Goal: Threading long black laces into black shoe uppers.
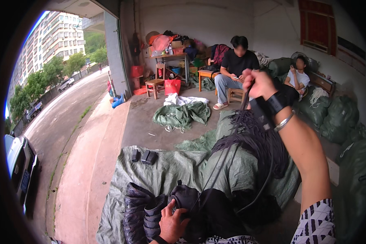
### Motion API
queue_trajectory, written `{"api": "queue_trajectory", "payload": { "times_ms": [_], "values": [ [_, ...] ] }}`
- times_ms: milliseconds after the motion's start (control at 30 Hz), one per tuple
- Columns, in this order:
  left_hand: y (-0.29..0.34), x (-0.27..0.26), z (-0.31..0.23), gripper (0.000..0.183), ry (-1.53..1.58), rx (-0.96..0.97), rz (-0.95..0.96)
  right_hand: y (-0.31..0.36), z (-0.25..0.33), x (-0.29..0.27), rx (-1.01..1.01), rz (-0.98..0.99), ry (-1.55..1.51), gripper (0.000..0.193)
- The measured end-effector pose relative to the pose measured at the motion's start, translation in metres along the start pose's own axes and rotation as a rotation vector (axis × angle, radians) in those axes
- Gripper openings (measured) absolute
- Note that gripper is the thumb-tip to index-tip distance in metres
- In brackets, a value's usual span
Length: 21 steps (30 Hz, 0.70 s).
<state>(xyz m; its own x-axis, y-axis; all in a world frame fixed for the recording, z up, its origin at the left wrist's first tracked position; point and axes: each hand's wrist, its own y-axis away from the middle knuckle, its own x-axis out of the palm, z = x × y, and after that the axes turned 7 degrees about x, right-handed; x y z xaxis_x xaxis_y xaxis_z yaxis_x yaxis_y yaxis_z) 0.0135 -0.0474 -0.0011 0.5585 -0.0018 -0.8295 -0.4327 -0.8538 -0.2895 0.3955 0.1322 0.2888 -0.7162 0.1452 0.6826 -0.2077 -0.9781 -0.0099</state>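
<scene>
Left hand [173, 221] at six o'clock grips a dark rubber piece [185, 197]; right hand [259, 84] at two o'clock, closed, pulls black cords [227, 156] taut above green tarp [166, 166].

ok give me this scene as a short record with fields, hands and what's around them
left hand: low, pressing a dark stacked bundle
right hand: raised, grip closed on dark cords
cords: run taut from the raised hand down to the bundle
under the work: green woven sheet
on the sheet: small dark blocks
background: two seated people, wooden stool, red bag
</scene>
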Motion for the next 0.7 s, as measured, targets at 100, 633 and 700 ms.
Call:
{"api": "queue_trajectory", "payload": {
  "times_ms": [100, 633, 700],
  "values": [
    [0.002, -0.002, 0.003, 0.046, -0.056, 0.072, 0.043, 0.041, 0.076, 0.026, -0.453, -0.049, 0.064, 0.020],
    [-0.023, 0.002, -0.018, 0.050, 0.598, 0.323, 0.106, 0.203, 0.109, 0.041, -0.488, 0.604, 0.148, 0.026],
    [-0.021, 0.007, -0.018, 0.044, 0.683, 0.311, 0.108, 0.212, 0.120, 0.036, -0.468, 0.652, 0.163, 0.026]
  ]
}}
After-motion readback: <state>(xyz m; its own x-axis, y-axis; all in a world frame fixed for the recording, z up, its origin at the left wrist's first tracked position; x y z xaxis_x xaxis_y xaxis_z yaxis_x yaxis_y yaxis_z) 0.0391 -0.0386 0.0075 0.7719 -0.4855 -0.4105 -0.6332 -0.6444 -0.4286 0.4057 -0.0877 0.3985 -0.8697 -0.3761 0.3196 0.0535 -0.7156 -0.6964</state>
